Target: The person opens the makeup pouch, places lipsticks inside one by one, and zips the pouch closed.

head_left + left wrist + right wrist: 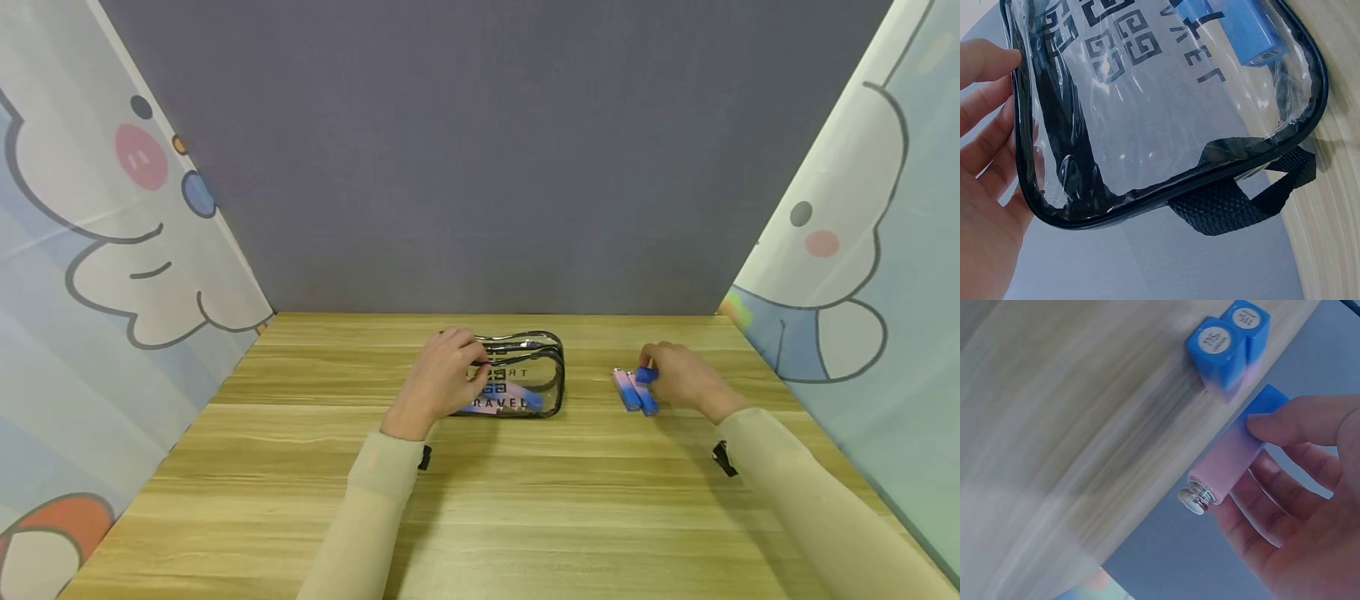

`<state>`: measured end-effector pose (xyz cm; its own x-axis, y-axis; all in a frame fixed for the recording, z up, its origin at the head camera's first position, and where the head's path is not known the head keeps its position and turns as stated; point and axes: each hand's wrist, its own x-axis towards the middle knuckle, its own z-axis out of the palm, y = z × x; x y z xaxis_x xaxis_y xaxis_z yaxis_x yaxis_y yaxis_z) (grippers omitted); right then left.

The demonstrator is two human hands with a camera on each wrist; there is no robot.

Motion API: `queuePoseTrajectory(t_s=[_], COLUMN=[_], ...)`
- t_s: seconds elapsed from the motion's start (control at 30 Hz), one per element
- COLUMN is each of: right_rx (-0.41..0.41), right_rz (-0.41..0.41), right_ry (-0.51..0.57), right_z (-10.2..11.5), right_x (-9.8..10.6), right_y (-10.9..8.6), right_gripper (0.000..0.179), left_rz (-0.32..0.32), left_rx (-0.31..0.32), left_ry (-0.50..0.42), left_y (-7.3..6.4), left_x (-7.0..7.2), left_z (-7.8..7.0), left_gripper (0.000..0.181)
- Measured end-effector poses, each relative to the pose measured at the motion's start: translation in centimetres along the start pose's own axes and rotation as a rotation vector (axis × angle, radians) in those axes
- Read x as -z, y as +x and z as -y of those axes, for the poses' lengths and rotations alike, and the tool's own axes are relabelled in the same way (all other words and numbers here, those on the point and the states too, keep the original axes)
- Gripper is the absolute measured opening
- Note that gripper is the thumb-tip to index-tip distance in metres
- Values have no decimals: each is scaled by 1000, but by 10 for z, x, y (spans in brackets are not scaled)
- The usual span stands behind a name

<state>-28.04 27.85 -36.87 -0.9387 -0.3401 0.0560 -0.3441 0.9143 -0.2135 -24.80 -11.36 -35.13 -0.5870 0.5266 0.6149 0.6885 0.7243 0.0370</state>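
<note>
I have a passable lane over the wooden table (570, 500) between the clear pouch (519, 382) and two pink-and-blue tubes (628, 393); another way in runs from the front, between the sleeves. The left hand (441, 375) blocks the pouch's upper left, and I can't tell how far its black-edged top parts. A black strap loop (1216, 209) juts from its right end. The two tubes touch, leaving me no finger gap, while the right hand (682, 377), with a held tube (647, 375), crowds their right. A grey panel (495, 158) walls off the rear.
</note>
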Motion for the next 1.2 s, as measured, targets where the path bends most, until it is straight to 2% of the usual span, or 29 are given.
queuePoseTrajectory(t_s=[0.17,1.2], right_rx=[10,90], right_rz=[-3,-25], right_ry=[-7,-15], right_z=[9,56], right_x=[4,27], right_y=[-1,3], right_gripper=[24,17], left_rz=[-1,-6], left_rx=[2,-12], left_ry=[-2,-13], left_y=[0,0], left_x=[0,1], left_z=[0,1], left_gripper=[5,5])
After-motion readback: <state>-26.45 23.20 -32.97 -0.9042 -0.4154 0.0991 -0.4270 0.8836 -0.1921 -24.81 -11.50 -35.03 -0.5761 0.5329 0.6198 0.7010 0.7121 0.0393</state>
